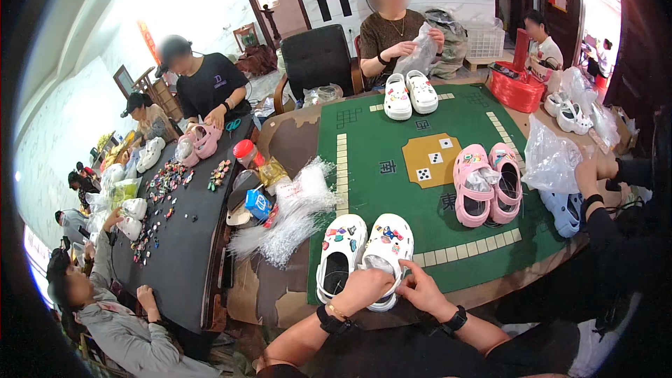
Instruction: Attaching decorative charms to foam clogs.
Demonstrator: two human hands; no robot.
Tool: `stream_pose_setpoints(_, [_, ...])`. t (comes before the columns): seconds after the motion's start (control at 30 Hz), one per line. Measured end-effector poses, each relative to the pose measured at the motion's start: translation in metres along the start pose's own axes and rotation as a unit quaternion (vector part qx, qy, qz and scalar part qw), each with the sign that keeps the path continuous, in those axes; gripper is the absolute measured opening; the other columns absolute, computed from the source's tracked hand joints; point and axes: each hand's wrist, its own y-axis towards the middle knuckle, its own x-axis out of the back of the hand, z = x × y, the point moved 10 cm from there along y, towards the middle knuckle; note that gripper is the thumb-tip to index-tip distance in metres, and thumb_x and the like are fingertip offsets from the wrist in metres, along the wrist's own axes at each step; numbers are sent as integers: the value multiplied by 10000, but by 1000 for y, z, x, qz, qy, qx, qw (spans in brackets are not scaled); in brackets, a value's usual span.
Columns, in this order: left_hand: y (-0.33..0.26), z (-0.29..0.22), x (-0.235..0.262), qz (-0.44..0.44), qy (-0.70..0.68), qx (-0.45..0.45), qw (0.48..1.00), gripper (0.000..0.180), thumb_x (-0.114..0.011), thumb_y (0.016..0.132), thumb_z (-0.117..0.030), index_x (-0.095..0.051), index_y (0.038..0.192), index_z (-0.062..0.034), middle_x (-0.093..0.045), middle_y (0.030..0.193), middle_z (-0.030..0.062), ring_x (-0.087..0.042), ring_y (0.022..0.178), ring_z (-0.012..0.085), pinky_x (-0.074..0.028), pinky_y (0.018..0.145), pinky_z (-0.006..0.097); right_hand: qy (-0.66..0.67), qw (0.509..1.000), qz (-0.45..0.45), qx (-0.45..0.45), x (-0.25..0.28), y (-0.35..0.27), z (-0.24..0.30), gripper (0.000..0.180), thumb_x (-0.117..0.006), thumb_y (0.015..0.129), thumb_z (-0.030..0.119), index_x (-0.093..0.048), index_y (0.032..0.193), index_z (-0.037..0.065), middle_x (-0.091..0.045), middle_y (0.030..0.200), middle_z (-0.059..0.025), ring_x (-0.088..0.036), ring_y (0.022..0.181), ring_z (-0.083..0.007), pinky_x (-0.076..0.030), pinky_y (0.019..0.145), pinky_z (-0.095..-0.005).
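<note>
A pair of white clogs decorated with colourful charms lies at the table's near edge, toes pointing away. My left hand point(364, 288) is curled over the heel opening of the right-hand white clog point(389, 233), fingertips partly hidden there. Clear plastic shows inside that shoe. On its right side, my right hand point(425, 290) has thumb and forefinger closed on the clog's edge by the heel strap. The other white clog point(341, 243) sits just left, touched by neither hand. Farther right stands a pair of pink clogs point(470, 192) with charms and plastic stuffing.
A green mat point(378, 189) covers much of the table. White plastic strands point(294, 203), a red-lidded jar point(246, 152) and a blue packet point(259, 203) lie left. Across sit more white clogs point(399, 101); a co-worker's hand point(591, 171) holds a plastic bag point(553, 161) at right.
</note>
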Motion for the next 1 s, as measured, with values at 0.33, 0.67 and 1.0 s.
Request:
stream_pose_setpoints(0.33, [-2, -6, 3, -29, 8, -25, 999, 160, -601, 868, -238, -671, 808, -107, -660, 741, 91, -658, 678, 317, -526, 599, 436, 24, 1000, 2, -2, -1, 0, -6, 624, -677, 868, 73, -391, 1422, 38, -639, 755, -61, -599, 692, -125, -481, 663, -289])
stream_pose_setpoints(0.67, [-7, -10, 33, -85, -96, -7, 992, 134, -611, 833, -169, -585, 792, -44, -618, 750, 174, -627, 703, 386, -507, 641, 482, -102, 994, 0, 32, 20, -5, 8, 341, -655, 864, 103, -578, 1191, 43, -676, 826, -114, -657, 735, -209, -511, 679, -332])
stream_pose_setpoints(1.0, [4, -2, 27, -124, -260, 65, 955, 98, -682, 859, -82, -660, 916, -5, -678, 753, 124, -655, 642, 187, -503, 595, 305, 62, 988, -140, -26, 44, -7, -13, 102, -660, 888, 78, -654, 949, -4, -660, 816, -23, -585, 713, -70, -478, 656, -238])
